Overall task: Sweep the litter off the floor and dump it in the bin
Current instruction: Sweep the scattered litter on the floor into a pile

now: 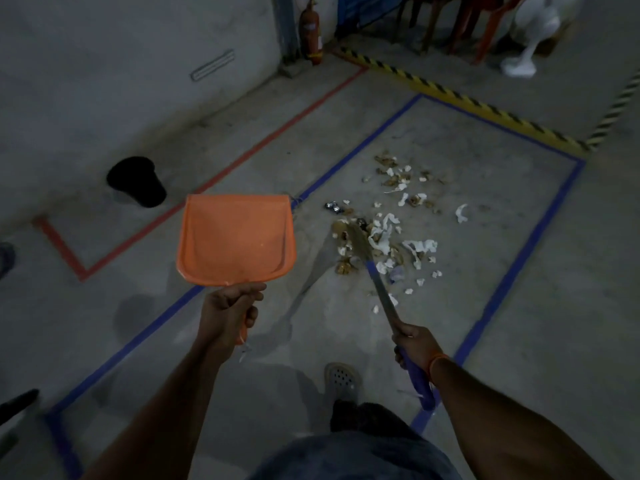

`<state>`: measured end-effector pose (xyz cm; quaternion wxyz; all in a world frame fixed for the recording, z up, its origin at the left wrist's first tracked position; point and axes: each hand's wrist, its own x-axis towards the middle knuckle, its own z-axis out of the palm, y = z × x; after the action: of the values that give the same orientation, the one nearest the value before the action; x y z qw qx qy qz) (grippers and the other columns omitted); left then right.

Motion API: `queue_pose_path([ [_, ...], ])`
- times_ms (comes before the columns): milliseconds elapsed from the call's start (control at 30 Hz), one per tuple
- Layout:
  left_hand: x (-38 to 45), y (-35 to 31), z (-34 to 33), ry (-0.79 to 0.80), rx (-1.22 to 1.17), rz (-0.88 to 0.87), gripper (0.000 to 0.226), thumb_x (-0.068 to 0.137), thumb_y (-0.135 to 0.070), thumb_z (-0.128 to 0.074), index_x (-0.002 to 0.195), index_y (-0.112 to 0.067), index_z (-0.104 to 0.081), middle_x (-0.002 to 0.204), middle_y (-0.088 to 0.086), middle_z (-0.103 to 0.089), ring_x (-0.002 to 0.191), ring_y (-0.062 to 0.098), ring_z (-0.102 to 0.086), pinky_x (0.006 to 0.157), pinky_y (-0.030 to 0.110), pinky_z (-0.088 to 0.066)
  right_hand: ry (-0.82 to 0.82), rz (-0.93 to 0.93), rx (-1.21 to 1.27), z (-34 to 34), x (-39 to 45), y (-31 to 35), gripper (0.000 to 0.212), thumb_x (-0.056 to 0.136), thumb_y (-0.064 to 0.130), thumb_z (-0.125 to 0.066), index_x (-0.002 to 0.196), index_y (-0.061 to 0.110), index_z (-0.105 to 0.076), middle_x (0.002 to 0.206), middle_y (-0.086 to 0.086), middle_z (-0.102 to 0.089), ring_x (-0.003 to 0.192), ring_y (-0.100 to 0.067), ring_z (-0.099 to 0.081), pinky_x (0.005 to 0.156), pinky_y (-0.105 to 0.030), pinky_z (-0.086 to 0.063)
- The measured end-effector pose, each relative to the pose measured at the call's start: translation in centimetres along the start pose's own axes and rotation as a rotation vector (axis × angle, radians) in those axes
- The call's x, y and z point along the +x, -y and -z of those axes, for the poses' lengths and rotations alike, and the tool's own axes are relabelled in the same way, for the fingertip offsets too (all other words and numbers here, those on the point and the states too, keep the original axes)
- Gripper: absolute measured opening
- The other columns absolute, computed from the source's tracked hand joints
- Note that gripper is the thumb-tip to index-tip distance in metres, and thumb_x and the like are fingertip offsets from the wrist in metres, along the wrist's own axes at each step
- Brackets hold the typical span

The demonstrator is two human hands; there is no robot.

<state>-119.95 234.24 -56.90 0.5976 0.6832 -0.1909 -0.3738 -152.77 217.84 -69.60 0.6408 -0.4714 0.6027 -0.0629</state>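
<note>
In the head view, the left hand [230, 311] was curled tight round the short handle of a flat orange plastic dustpan [237, 239], holding it clear of the grey concrete floor [346, 126] with its open tray uppermost and, as far as could be told, nothing in it; it seemed kept ready to one side while the brushing went on; the right hand [417, 346] was wrapped round the blue grip of a long-handled broom [377, 289], whose bristled end reached forward into a scatter of torn white paper, brown scraps and a crumpled foil wrapper [384, 233], probably to draw the pieces into one heap; this litter lay inside a rectangle of blue floor tape [360, 147], well apart from the round black plastic bin [136, 181], which stood to the left near the wall, beyond a red tape line [270, 136]; sweeping looked barely begun, since the scraps were spread wide; a red fire extinguisher [310, 31] stood in the far corner; no brand, label or writing could be read anywhere, the picture being dim and soft.
</note>
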Motion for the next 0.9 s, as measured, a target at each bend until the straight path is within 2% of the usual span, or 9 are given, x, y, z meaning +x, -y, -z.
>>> queue_pose_path([
  [167, -2.8, 2.2, -2.6, 0.095, 0.006, 0.026, 0.027, 0.096, 0.01, -0.049, 0.099, -0.001, -0.073, 0.084, 0.012, -0.066, 0.053, 0.018, -0.05, 0.044, 0.024, -0.04, -0.099, 0.012, 0.04, 2.5, -5.3, -4.8, 0.029, 0.094, 0.004, -0.054, 0.115, 0.022, -0.065, 0.061, -0.014, -0.059, 0.052, -0.026, -0.056, 0.052, -0.032, -0.048],
  [333, -5.4, 3.2, -6.9, 0.196, 0.052, 0.042, 0.033, 0.094, 0.014, -0.046, 0.096, -0.002, -0.075, 0.084, 0.013, -0.066, 0.052, 0.021, -0.047, 0.044, 0.025, -0.038, -0.246, -0.041, 0.076, 7.3, -8.8, -8.7, 0.033, 0.095, 0.002, -0.052, 0.12, 0.023, -0.059, 0.062, -0.018, -0.059, 0.046, -0.024, -0.055, 0.046, -0.03, -0.048],
  [433, -5.2, 3.0, -8.4, 0.218, 0.074, 0.043, 0.033, 0.095, 0.013, -0.046, 0.097, -0.003, -0.074, 0.086, 0.013, -0.066, 0.053, 0.022, -0.046, 0.045, 0.026, -0.036, -0.317, -0.109, 0.14, 9.3, -8.1, -10.7, 0.026, 0.094, 0.002, -0.057, 0.117, 0.01, -0.064, 0.064, -0.023, -0.062, 0.051, -0.029, -0.057, 0.051, -0.035, -0.052],
  [533, -4.3, 3.0, -10.3, 0.2, 0.094, 0.048, 0.033, 0.096, 0.011, -0.047, 0.097, -0.006, -0.076, 0.088, 0.012, -0.068, 0.054, 0.022, -0.048, 0.048, 0.027, -0.035, -0.366, -0.172, 0.213, 10.9, -6.1, -11.6, 0.024, 0.089, 0.004, -0.064, 0.112, -0.004, -0.066, 0.076, -0.026, -0.066, 0.058, -0.032, -0.061, 0.059, -0.041, -0.055],
  [600, -3.8, 3.0, -12.0, 0.178, 0.131, 0.045, 0.034, 0.096, 0.009, -0.048, 0.097, -0.009, -0.077, 0.09, 0.013, -0.069, 0.055, 0.022, -0.05, 0.048, 0.026, -0.037, -0.349, -0.191, 0.25, 11.9, -4.4, -11.4, 0.023, 0.086, -0.002, -0.063, 0.108, -0.006, -0.067, 0.084, -0.026, -0.066, 0.063, -0.033, -0.061, 0.061, -0.042, -0.057],
  [700, -3.5, 2.8, -15.9, 0.149, 0.155, 0.058, 0.032, 0.096, 0.01, -0.047, 0.097, -0.006, -0.075, 0.088, 0.014, -0.068, 0.055, 0.019, -0.051, 0.045, 0.025, -0.04, -0.262, -0.222, 0.263, 13.7, -2.4, -9.7, 0.013, 0.089, -0.004, -0.058, 0.099, -0.005, -0.066, 0.079, -0.023, -0.062, 0.056, -0.029, -0.058, 0.046, -0.031, -0.052],
  [900, -2.6, 2.4, -27.0, 0.166, 0.183, 0.09, 0.029, 0.095, 0.012, -0.048, 0.098, -0.003, -0.073, 0.087, 0.016, -0.066, 0.055, 0.018, -0.05, 0.045, 0.024, -0.039, -0.118, -0.138, 0.15, 21.6, -0.1, -8.5, 0.02, 0.093, -0.005, -0.054, 0.11, 0.002, -0.063, 0.06, -0.015, -0.057, 0.04, -0.021, -0.053, 0.039, -0.026, -0.046],
])
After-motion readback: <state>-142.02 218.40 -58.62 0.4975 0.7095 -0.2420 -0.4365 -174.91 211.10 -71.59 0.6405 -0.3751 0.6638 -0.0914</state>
